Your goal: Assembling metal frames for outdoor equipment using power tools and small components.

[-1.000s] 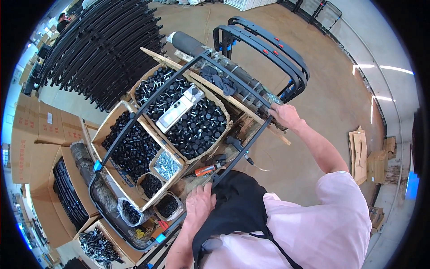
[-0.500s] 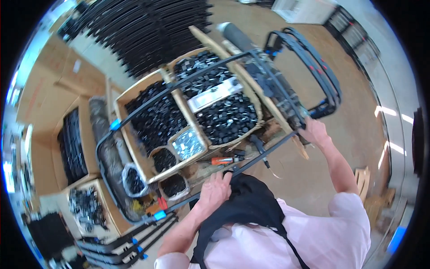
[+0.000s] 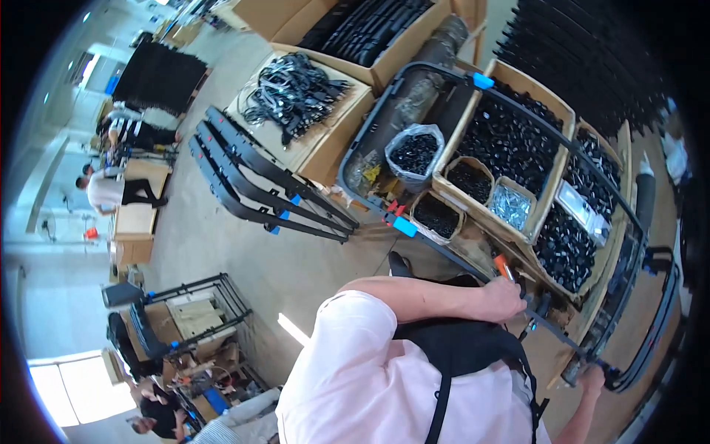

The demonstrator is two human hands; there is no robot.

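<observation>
A long black tubular frame [image 3: 458, 260] with blue clips lies across the cartons of parts in front of me. My left hand [image 3: 503, 300] is closed around its near bar, beside an orange-handled tool [image 3: 504, 266] lying on the bench. At the frame's right-hand corner, my right hand [image 3: 592, 379] is closed on the tubing, its fingers partly hidden. Under the frame sit a carton of black plastic parts [image 3: 510, 137], a small box of shiny metal pieces [image 3: 512, 205] and open bags of small black parts [image 3: 416, 152].
Curved black frames [image 3: 248, 181] stand at the left, by a carton topped with tangled black parts [image 3: 292, 96]. More bent frames [image 3: 658, 325] hang at the right. Several people are in the far left; one [image 3: 159, 411] is at the lower left. A rack [image 3: 188, 314] stands on the floor.
My view has swung left, so the bench and frame now appear farther right and the workshop to the left shows. Both hands stay on the frame.
</observation>
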